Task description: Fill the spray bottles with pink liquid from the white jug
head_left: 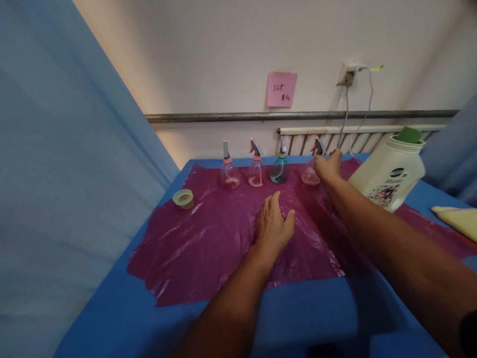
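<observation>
My right hand (328, 166) is at the rightmost spray bottle (310, 175), its thumb by the neck and its fingers around the right side, partly hidden. This bottle is clear with pinkish liquid and a grey and red trigger head. Over the middle of a purple plastic sheet (208, 238), my left hand (272, 221) is open and empty, fingers pointing forward. Ahead of it a teal spray bottle (279, 170) stands upright. Two clear spray bottles with pink collars, one in the middle (256, 174) and one at the left (229, 175), hold a little pinkish liquid.
A large cream jug (391, 171) with a green top stands beyond my right forearm. At the sheet's left lies a small pale green cup (184, 199). A yellow cloth (456, 219) is at far right. Blue covering (298, 313) spreads beneath; a rail (231, 117) runs along the wall.
</observation>
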Action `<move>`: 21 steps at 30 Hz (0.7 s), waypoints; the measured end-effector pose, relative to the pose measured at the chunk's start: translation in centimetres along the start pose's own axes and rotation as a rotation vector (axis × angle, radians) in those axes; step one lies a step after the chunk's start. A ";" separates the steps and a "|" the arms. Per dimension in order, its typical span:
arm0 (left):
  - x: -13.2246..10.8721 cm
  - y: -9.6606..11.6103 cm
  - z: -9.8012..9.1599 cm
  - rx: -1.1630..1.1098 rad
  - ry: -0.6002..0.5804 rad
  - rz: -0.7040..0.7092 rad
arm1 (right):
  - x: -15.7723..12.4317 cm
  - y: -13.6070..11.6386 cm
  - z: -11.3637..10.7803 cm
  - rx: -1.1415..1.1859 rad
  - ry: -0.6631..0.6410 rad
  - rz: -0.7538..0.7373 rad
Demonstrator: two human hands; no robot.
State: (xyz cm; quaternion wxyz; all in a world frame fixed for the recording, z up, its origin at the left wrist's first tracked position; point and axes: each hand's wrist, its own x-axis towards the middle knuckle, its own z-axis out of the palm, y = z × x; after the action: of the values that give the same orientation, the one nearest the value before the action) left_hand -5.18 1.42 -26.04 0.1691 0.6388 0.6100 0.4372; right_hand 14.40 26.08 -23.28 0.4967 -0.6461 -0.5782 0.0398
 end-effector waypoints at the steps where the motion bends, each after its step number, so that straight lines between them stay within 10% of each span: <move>1: 0.0 0.0 0.1 -0.003 -0.002 0.003 | -0.7 -0.3 -0.2 0.015 0.036 -0.030; 14: -0.1 0.4 0.1 -0.013 0.011 -0.003 | -0.9 -7.9 5.6 0.259 -0.337 -0.008; 21: 0.0 0.6 -0.1 0.003 0.057 0.020 | -3.2 -6.8 0.8 0.374 -0.313 -0.187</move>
State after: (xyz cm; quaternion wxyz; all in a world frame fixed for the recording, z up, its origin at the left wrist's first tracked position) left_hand -4.94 1.25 -25.54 0.1461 0.6325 0.6087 0.4562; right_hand 7.99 22.90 -20.68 0.5133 -0.4727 -0.6880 0.1994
